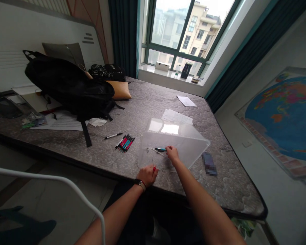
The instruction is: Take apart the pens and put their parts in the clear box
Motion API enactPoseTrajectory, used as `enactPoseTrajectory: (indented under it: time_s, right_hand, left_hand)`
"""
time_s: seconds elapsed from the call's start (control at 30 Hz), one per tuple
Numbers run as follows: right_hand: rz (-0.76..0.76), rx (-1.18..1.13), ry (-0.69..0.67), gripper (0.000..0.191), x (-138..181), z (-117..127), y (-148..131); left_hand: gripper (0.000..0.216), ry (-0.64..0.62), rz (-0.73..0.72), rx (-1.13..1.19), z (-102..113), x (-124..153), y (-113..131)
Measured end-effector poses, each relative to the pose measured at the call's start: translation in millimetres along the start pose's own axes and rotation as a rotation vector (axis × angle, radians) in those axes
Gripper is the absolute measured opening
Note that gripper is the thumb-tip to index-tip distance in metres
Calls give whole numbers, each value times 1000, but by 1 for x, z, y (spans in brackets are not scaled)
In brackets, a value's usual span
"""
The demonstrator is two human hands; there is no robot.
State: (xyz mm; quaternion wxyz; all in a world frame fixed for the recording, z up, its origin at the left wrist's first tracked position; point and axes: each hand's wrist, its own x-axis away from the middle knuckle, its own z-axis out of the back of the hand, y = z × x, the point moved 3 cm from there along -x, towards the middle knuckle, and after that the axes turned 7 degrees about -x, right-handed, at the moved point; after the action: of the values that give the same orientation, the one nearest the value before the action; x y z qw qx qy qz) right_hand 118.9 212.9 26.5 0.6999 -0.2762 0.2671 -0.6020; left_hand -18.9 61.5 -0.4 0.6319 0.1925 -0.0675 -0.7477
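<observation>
Teal pen point(160, 149) is pinched in the right hand point(172, 154) near the mattress point(150, 95) front edge, while the left hand point(147, 175) grips a red piece point(154, 168).

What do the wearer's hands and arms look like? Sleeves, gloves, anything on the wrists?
No gloves on the left hand or right hand, and no sleeves show on the forearms. The left wrist has a black band and a narrower, lighter band beside it; finer markings are too small to read. Nothing shows on the right wrist. No cables on either arm.
</observation>
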Motion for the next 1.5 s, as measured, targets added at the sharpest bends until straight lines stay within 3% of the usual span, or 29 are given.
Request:
enactPoseTrajectory:
  time_s: [0.07,0.2,0.3,0.47,0.73,0.9,1.03,1.07,1.13,1.17,1.23,1.5]
  right_hand:
    - [52,30,-38,22,1,-7,-11]
    - [230,77,-270,16,-1,-36,-44]
    - [293,138,-372,17,-8,-59,-65]
    - [288,245,-429,18,-16,-78,-76]
    - [247,210,-458,15,-12,-79,-79]
    - [176,17,-354,11,-6,-57,-73]
    - [92,-197,-296,28,32,-29,-56]
    - [78,-300,-293,31,45,-23,-52]
    - [-55,-876,-310,27,73,-17,-44]
    - [-119,-1055,-316,28,86,-15,-42]
    - [-199,-1248,-281,29,102,-13,-42]
    - [-197,-1242,-261,27,103,-3,-60]
  left_hand:
    - [39,-1,-7,-6,0,0,0]
    - [40,-1,-12,-15,0,0,0]
    - [40,1,-4,-18,-1,0,-1]
    - [39,3,12,-2,-4,0,-3]
    - [37,17,18,19,-2,0,-2]
    - [40,17,0,-16,-1,0,0]
    - [38,31,-14,-15,-4,-1,0]
    - [38,35,-11,-14,-4,-1,0]
    - [36,41,-8,-9,-6,-1,0]
    - [35,45,-11,-5,-6,-2,-1]
    - [33,52,-21,8,-6,-2,0]
    - [29,55,-20,-2,-7,-2,0]
